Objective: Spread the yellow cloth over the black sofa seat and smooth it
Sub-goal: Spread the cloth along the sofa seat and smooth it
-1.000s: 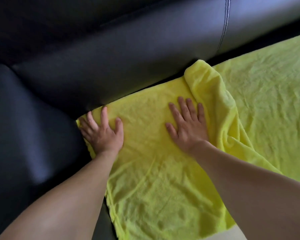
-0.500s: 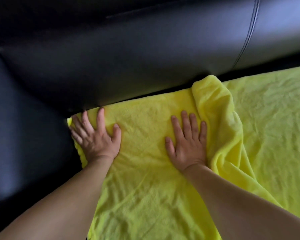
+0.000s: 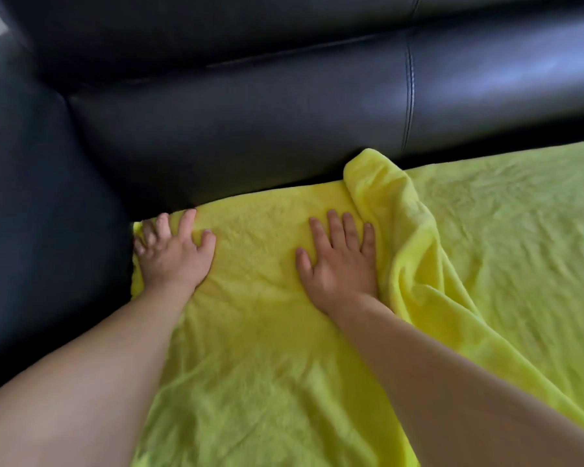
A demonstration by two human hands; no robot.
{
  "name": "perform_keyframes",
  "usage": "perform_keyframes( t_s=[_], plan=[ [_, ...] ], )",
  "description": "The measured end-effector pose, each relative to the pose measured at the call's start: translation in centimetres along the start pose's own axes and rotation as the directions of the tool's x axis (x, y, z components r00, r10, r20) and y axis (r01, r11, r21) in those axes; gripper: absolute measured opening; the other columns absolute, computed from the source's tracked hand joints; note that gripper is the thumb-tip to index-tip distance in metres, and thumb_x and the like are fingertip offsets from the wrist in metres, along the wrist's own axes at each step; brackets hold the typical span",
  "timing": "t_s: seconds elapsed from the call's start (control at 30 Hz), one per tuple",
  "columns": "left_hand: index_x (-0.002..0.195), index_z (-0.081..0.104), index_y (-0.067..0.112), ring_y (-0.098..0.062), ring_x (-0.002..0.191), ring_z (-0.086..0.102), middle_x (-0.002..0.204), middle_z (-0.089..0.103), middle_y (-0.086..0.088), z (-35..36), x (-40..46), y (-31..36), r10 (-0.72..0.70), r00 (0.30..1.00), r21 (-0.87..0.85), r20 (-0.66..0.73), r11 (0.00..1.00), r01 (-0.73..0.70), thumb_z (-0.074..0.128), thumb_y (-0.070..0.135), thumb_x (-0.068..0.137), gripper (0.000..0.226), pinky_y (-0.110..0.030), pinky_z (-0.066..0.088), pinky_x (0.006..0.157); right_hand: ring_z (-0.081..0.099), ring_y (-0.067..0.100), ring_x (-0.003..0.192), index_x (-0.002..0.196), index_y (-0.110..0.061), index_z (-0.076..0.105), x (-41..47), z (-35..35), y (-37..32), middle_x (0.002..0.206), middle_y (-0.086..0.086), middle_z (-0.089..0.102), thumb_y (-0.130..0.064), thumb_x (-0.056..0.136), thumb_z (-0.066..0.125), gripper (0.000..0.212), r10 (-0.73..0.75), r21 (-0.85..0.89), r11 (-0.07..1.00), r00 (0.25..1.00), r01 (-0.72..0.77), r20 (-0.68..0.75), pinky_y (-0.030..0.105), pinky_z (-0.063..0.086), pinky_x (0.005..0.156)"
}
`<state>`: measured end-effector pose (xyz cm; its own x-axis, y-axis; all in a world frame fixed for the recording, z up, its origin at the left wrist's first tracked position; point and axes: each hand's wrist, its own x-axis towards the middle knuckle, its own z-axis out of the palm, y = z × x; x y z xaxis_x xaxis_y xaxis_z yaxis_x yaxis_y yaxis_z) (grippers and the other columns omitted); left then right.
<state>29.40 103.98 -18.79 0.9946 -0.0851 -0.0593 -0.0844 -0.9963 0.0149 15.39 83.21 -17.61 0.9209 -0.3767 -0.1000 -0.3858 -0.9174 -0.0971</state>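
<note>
Armrest (image 3: 31, 197) first, black and bulging on my far left, and tucked right against it is the corner of the yellow cloth (image 3: 260, 365), which lies over the black sofa seat with its far edge along the foot of the backrest (image 3: 250, 129). My left hand (image 3: 174, 256) presses flat on that corner, fingers (image 3: 186, 221) straight and spread, gripping nothing; if I push outward from here, I reckon the edge jams into the gap beside the armrest and bunches instead of lying flat. Across the middle, shallow creases run between my arms. My right hand (image 3: 339, 267) is flat too, fingers extended, palm down, holding nothing, just pressing. Right beside its little finger stands the real trouble: a tall fold (image 3: 395, 210) humped up against the backrest and trailing toward me. Sweep right too hard and I'd guess I only roll that ridge along or flatten it into a crease. Beyond it, more cloth lies paler and wrinkled.
</note>
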Motion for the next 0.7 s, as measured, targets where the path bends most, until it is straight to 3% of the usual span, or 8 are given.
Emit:
perform_keyframes(
  t_s=[0.1,0.17,0.27,0.33,0.4,0.47,0.6,0.7],
  plan=[
    [0.136,0.045,0.024,-0.035,0.129,0.041,0.138,0.045,-0.012,-2.4,-1.9,1.1,-0.015,0.999,0.115,-0.047,0.993,0.020,0.024,0.049,0.093,0.054,-0.053,0.017,0.114,-0.012,0.022,0.149,0.156,-0.026,0.004,-0.2,-1.4,0.3,0.163,0.000,-0.007,-0.053,0.099,0.015,0.064,-0.048,0.120,0.992,0.996,0.038,0.076,0.049,-0.015,0.116],
    [0.127,0.053,0.016,-0.036,0.120,0.050,0.130,0.052,-0.013,-3.7,-3.9,3.4,-0.014,0.994,0.059,-0.111,0.998,0.021,0.028,0.043,0.094,0.050,-0.050,0.026,0.110,-0.007,0.021,0.149,0.156,-0.021,0.010,-0.3,-3.2,0.7,0.163,0.000,-0.005,-0.042,0.102,0.026,0.060,-0.096,0.331,0.942,0.990,0.056,0.107,0.044,-0.007,0.120],
    [0.130,0.051,0.015,-0.037,0.120,0.049,0.134,0.049,-0.014,-4.5,-10.1,8.3,0.045,0.994,-0.205,-0.100,0.977,-0.065,0.025,0.044,0.095,0.053,-0.046,0.035,0.104,0.029,0.025,0.141,0.149,-0.017,0.034,-2.9,-6.7,3.7,0.157,0.005,0.026,-0.021,0.097,0.040,0.052,-0.049,0.626,0.775,0.996,0.084,-0.073,0.033,0.027,0.112],
    [0.136,0.047,0.018,-0.035,0.124,0.046,0.139,0.046,-0.010,-4.2,-14.5,10.6,0.151,0.978,-0.246,-0.143,0.952,-0.182,0.024,0.048,0.097,0.055,-0.047,0.032,0.106,0.048,0.024,0.125,0.141,-0.020,0.047,-5.7,-8.5,6.8,0.142,0.003,0.047,-0.017,0.094,0.040,0.047,0.055,0.666,0.740,0.978,0.094,-0.200,0.030,0.040,0.097],
    [0.138,0.046,0.019,-0.031,0.127,0.042,0.142,0.044,-0.006,-3.6,-18.1,12.1,0.267,0.939,-0.215,-0.218,0.925,-0.313,0.025,0.049,0.097,0.055,-0.048,0.028,0.108,0.049,0.024,0.123,0.137,-0.021,0.049,-8.5,-9.2,10.4,0.138,0.002,0.050,-0.018,0.095,0.039,0.044,0.108,0.626,0.774,0.954,0.097,-0.281,0.030,0.039,0.093],
    [0.140,0.042,0.023,-0.028,0.135,0.035,0.148,0.037,-0.003,-2.7,-20.1,13.0,0.321,0.931,-0.232,-0.174,0.905,-0.356,0.023,0.052,0.096,0.056,-0.050,0.021,0.112,0.044,0.025,0.129,0.140,-0.024,0.045,-10.8,-8.8,14.3,0.143,0.003,0.047,-0.023,0.098,0.036,0.043,0.129,0.536,0.843,0.951,0.043,-0.279,0.033,0.035,0.101],
    [0.149,0.026,0.034,-0.024,0.147,0.010,0.160,0.017,0.004,-0.2,-21.5,13.5,0.357,0.931,-0.199,-0.075,0.910,-0.365,0.016,0.059,0.096,0.059,-0.056,0.005,0.116,0.014,0.021,0.148,0.152,-0.037,0.017,-12.1,-4.8,20.3,0.161,-0.004,0.016,-0.048,0.102,0.022,0.052,0.047,0.247,0.968,0.999,-0.050,0.020,0.051,0.008,0.119],
    [0.149,0.023,0.040,-0.021,0.148,0.008,0.161,0.014,0.008,0.4,-21.4,13.1,0.342,0.930,-0.180,-0.134,0.915,-0.362,0.016,0.062,0.095,0.059,-0.056,0.004,0.116,-0.006,0.014,0.149,0.151,-0.048,0.005,-11.5,-2.2,23.6,0.162,-0.013,-0.004,-0.063,0.097,0.015,0.056,0.048,0.105,0.993,0.999,-0.049,0.011,0.045,-0.005,0.119]
  ],
)
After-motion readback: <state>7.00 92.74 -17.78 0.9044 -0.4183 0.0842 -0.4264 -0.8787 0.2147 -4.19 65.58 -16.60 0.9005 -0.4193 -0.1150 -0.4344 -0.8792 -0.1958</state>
